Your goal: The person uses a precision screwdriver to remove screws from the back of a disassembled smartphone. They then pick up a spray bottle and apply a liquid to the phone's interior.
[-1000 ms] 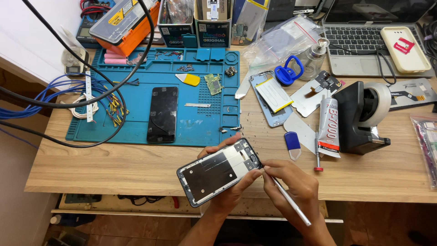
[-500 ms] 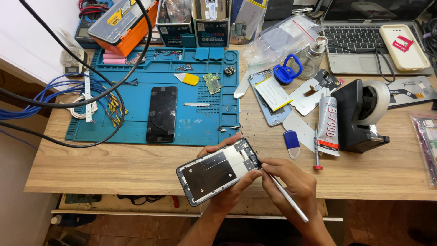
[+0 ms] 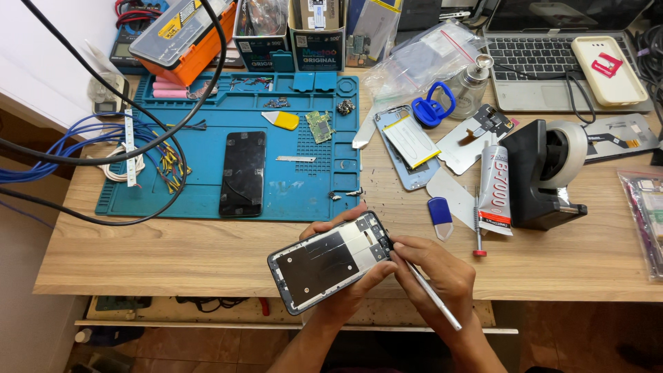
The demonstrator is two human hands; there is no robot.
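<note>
My left hand (image 3: pixel 349 287) holds an opened phone frame (image 3: pixel 330 261) from beneath, tilted, its bare metal inside facing up, over the table's front edge. My right hand (image 3: pixel 436 273) grips a thin silver tool (image 3: pixel 434 295) like a pen, with the tip touching the frame's upper right corner. A black phone screen (image 3: pixel 243 173) lies flat on the blue work mat (image 3: pixel 207 197), farther back and to the left.
A glue tube (image 3: pixel 495 188), a red-tipped screwdriver (image 3: pixel 476 222) and a blue pick (image 3: pixel 440 211) lie right of my hands. A black tape dispenser (image 3: pixel 549 173), a laptop (image 3: pixel 552 52), a battery on a phone back (image 3: pixel 409 141) and an orange toolbox (image 3: pixel 183 34) stand behind. Black cables (image 3: pixel 103 148) cross at left.
The phone frame and both hands stay almost in place. My right hand has shifted slightly, keeping the tool tip at the frame's upper right corner.
</note>
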